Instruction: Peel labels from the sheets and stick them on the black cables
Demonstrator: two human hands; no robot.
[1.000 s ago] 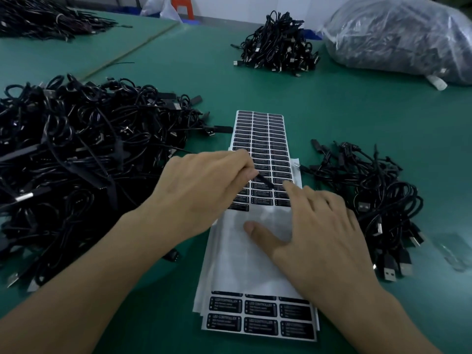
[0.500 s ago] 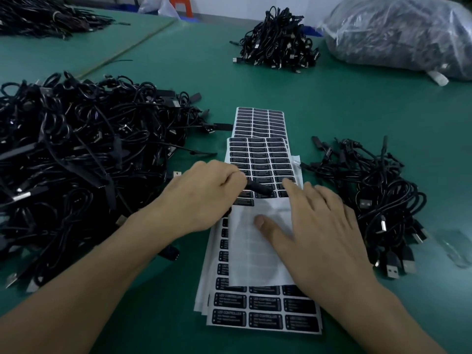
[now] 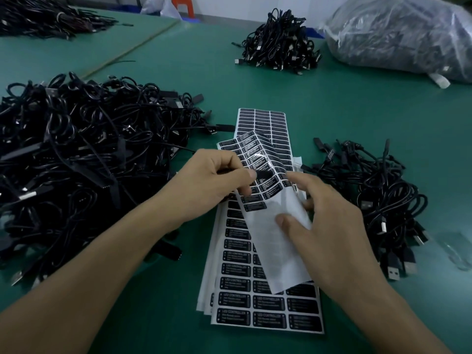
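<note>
The left hand [image 3: 217, 180] was curled, thumb and forefinger pinching a small black piece [image 3: 261, 174] at the lifted label sheet's [image 3: 258, 154] edge, perhaps a label or a cable end, too blurred to tell. The right hand [image 3: 332, 226] gripped that sheet's bare white backing, thumb on top, fingers partly hidden behind. The sheet curled above the stack of label sheets [image 3: 268, 302] on the desk [image 3: 357, 111], between heaps of black cables [image 3: 76, 149].

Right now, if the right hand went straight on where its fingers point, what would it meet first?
The right hand would probably meet the lifted sheet first, then the left hand; depth is unclear.
</note>
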